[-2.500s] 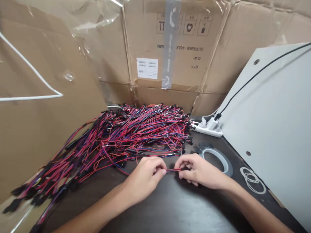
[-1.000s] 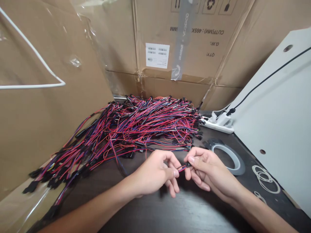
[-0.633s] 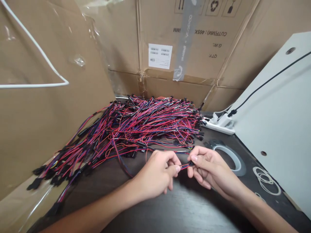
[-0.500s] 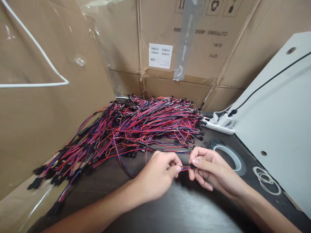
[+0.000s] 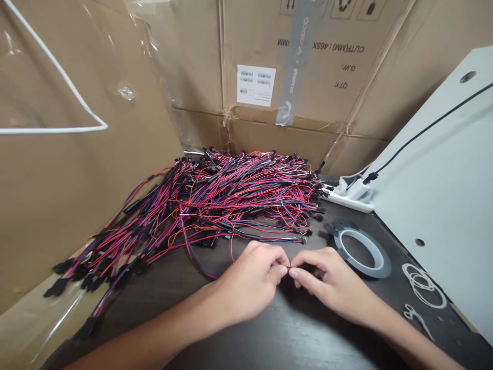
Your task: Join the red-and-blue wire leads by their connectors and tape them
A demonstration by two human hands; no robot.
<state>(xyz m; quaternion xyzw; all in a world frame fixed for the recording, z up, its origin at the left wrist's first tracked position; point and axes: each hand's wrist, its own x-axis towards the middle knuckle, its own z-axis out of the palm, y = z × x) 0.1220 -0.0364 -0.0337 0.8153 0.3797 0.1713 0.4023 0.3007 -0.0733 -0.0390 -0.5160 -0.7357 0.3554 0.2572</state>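
The left hand is pinching a thin strand between thumb and forefinger, the grip narrow, and the right hand is closing thumb and forefinger on it from the other side. The strand is lying exactly between the two sets of fingertips, only a short dark length showing, with its long axis running crosswise from one hand to the other. Neither hand is nearer: both are touching it, fingertips almost meeting. Whether a connector is sitting inside the right hand's fingers, I cannot tell.

Just beyond the left wrist, one red-and-blue wire loop is curving down and passing behind the forearm; whether it is joining the strand is hidden. Farther off, ahead and to the left of the hands, a wire pile is spreading, its wires too many and tangled to count.

Close beyond the right hand, one tape roll is lying flat. To the right of that hand, one group of overlapping pale bands is resting, with one small twisted band nearer the forearm. Beyond the roll, one power strip is lying against one white panel, which is showing two holes.
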